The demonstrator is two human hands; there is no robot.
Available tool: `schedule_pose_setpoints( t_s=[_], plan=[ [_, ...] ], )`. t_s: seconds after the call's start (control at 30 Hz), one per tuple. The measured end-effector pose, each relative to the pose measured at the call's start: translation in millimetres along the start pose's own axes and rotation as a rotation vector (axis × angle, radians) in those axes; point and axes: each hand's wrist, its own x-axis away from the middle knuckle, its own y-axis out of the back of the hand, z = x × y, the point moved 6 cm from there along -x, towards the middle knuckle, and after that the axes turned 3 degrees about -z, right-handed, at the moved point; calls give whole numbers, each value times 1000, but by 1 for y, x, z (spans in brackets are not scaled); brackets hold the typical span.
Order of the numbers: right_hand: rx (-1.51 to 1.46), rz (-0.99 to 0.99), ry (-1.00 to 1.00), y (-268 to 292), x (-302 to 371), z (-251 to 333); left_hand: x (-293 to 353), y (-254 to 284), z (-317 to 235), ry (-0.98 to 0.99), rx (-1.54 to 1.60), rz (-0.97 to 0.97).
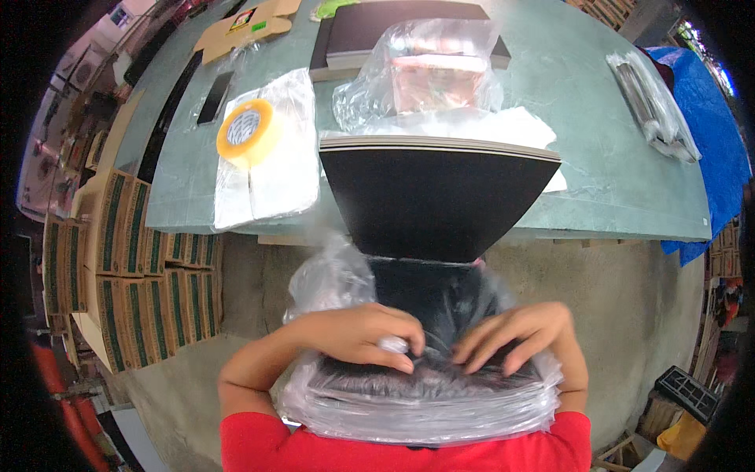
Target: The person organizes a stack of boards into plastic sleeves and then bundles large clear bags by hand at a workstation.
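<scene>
A thick black book (436, 197) leans at the near edge of the table, its pale page edges facing up. Below it, a black panel (409, 295) shows through clear plastic film. Close to my body lies a stack of clear plastic bags (425, 413). My left hand (366, 334) is curled over the stack, its thumb and fingers closed around a small whitish bit that I cannot make out. To its right, my right hand (519, 334) rests with bent, parted fingers on the plastic and grips nothing visible. Crumpled clear film (334, 275) bulges beside my left wrist.
On the green table (598, 189) a yellow tape roll (246, 132) lies on white plastic sheets (275, 181). Farther back are black books (401, 27), a bagged pinkish bundle (436, 82), a dark phone-like slab (215, 98) and flattened cardboard (244, 27). Cartons (149, 315) stand left.
</scene>
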Motion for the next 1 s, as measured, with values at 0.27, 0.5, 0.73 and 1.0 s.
schedule_pose_setpoints(
  t_s=[0.27, 0.5, 0.73, 1.0],
  plan=[
    [298, -537, -652, 58, 25, -126, -29, 52, 102, 279, -367, -664],
    [4, -894, -284, 68, -28, -11, -28, 114, -38, 63, -347, -1032],
    [-203, -1089, -16, 74, -8, -17, -21, 86, -17, 158, -203, -840],
    [445, -1940, 283, 88, 89, 30, -15, 91, 7, 246, -78, -750]
  ],
)
